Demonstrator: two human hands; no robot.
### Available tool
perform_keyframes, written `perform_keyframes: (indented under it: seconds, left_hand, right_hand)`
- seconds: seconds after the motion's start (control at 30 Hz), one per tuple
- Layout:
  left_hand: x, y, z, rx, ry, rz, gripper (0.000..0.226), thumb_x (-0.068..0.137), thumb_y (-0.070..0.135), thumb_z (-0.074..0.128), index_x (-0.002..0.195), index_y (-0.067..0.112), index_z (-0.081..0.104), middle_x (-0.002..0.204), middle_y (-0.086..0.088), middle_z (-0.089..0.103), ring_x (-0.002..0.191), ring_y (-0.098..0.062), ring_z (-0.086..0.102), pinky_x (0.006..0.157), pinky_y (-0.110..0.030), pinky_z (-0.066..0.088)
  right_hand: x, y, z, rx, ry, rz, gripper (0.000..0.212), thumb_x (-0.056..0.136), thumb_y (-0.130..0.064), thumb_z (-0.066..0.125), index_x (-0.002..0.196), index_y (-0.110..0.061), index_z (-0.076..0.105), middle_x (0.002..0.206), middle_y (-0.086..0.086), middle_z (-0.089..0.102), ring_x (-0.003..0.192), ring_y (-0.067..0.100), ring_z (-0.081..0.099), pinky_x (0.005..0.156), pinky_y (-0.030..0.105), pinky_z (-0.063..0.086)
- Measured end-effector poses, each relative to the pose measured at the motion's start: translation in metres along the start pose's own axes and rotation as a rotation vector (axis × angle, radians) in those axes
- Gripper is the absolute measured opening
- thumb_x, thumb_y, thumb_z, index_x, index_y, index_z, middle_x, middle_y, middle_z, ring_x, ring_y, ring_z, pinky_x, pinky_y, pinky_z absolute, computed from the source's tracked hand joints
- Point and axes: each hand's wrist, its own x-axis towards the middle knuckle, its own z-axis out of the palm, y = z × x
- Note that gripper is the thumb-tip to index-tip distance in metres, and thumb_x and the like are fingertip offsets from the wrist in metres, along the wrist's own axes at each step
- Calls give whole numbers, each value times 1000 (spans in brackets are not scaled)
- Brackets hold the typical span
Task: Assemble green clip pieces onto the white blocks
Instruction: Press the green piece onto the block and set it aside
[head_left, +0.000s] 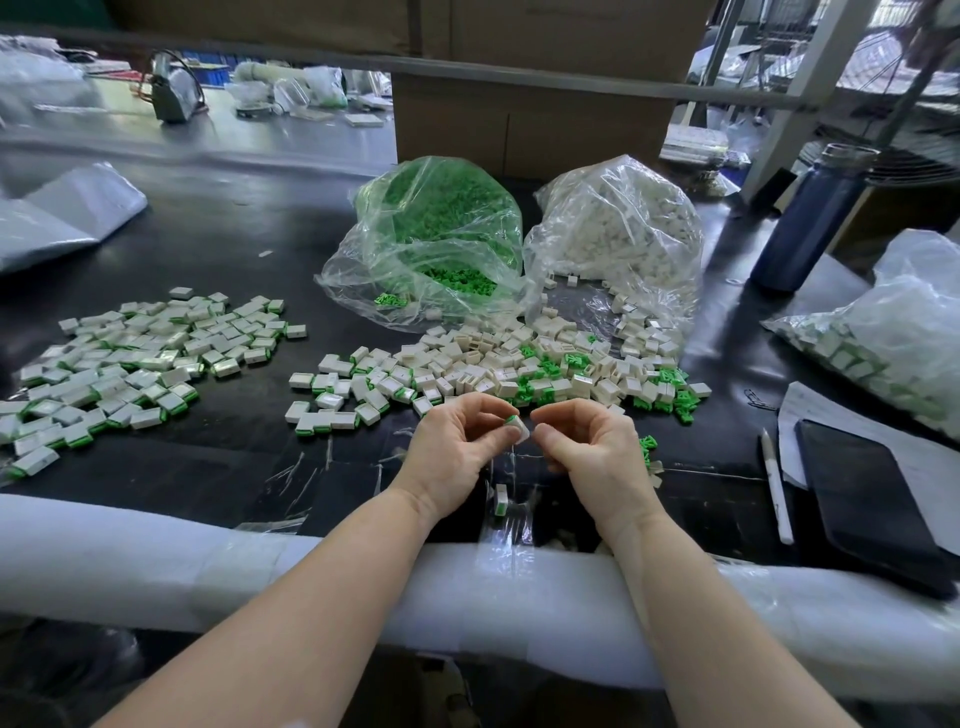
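Since you're pinching that white block (518, 430) between both hands (511, 434), it's looking light, rigid, slippery; keep gripping its flat sides.

Even, fairly bright daylight fills the scene, strongest at the upper right, where the background washes out pale. The dark surface (218, 249) shows soft sheen and only faint shadows under the hands. The clear bags (613, 228) throw white glare off their creases. The wide lens bows the straight rail (363, 62) at the top and the padded front edge (156, 561). The far background is soft and smeared; the middle is sharp.
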Motion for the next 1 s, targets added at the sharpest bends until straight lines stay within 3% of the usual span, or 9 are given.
perform_keyframes:
  seconds: [0.13, 0.3, 0.43, 0.63, 0.83, 1.0]
  left_hand:
    - [1, -1, -1, 16, 33, 12, 15, 79, 7, 70, 79, 22, 67, 76, 0, 69, 73, -9, 65, 74, -18, 51]
    - [1, 0, 0, 63, 55, 35, 17, 76, 4, 73, 76, 20, 71, 70, 9, 67, 66, 4, 62, 69, -9, 46]
    - [1, -2, 0, 108, 108, 4, 10, 75, 6, 75, 73, 14, 69, 69, 3, 67, 64, -4, 61, 67, -13, 48]
    - [-2, 3, -1, 93, 11, 48, 15, 75, 6, 74, 75, 18, 66, 69, 7, 64, 59, 3, 55, 61, -11, 46]
    - [-4, 4, 0, 145, -23, 85, 18, 72, 7, 76, 77, 19, 64, 73, 5, 62, 61, -5, 52, 64, -19, 50]
    - [-4, 3, 4, 223, 15, 160, 15, 73, 11, 76, 78, 16, 64, 76, -2, 63, 63, -11, 54, 65, -22, 51]
  right_hand:
    - [-2, -2, 2, -26, -81, -32, 9, 77, -8, 74, 84, -13, 72, 75, -2, 71, 69, 5, 66, 64, 17, 52]
    - [-2, -2, 4, -97, -62, -66, 15, 79, -5, 72, 78, -20, 69, 71, -8, 67, 66, -3, 62, 64, 12, 49]
    - [-3, -2, 5, -158, -57, -108, 12, 80, -7, 71, 78, -18, 68, 72, -10, 66, 68, -5, 60, 64, 9, 47]
    - [0, -2, 3, 3, -98, 16, 16, 89, -5, 60, 80, -16, 66, 76, -2, 66, 68, 1, 59, 59, 18, 51]
    - [0, -4, 2, 71, -125, 70, 17, 91, -1, 55, 79, -7, 65, 59, -5, 60, 52, 2, 51, 52, 15, 45]
    - [-1, -5, 0, 99, -125, 101, 17, 91, -2, 55, 80, -8, 66, 63, -1, 62, 52, 2, 53, 52, 15, 46]
